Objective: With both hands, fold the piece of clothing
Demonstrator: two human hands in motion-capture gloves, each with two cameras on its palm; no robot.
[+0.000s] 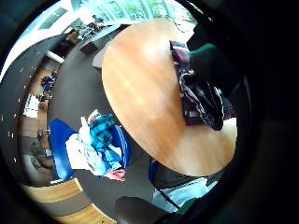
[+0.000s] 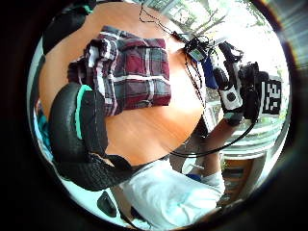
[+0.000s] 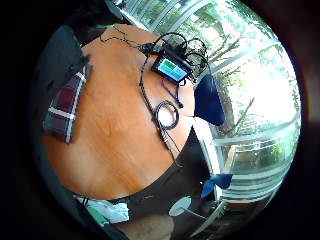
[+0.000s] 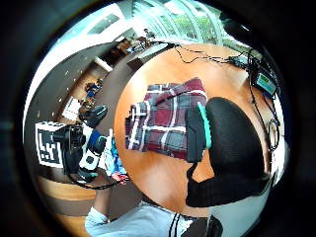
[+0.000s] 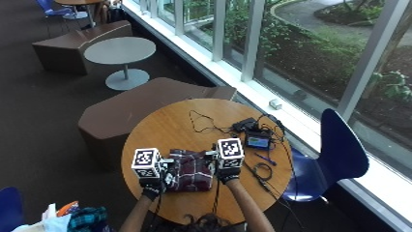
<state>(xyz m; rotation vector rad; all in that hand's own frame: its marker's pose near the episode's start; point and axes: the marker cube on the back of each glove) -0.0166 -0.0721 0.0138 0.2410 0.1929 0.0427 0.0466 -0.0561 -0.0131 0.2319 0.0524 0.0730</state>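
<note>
Clothes in a loose heap (image 5: 77,216) lie on a blue chair (image 5: 9,205) off the table's left near side, well apart from the work. On the round wooden table (image 5: 174,125), close to its near edge, sits the plaid garment (image 5: 191,175), dark red with white lines, already folded into a compact block. The left hand (image 5: 151,186) is at the garment's left edge, the right hand (image 5: 227,173) at its right edge, so the cloth lies between them. From the palm views both hands look lifted above the cloth, with curved fingers (image 2: 77,130) visible beside it; I cannot tell whether either hand grips or touches the fabric. Toward the table's right edge lie a small device with a lit screen (image 5: 258,141), a blue pen (image 5: 264,159) and tangled black cables (image 5: 206,122), apart from the garment. Another blue chair (image 5: 334,154) stands just past the table's right edge, by the windows (image 5: 289,43).
</note>
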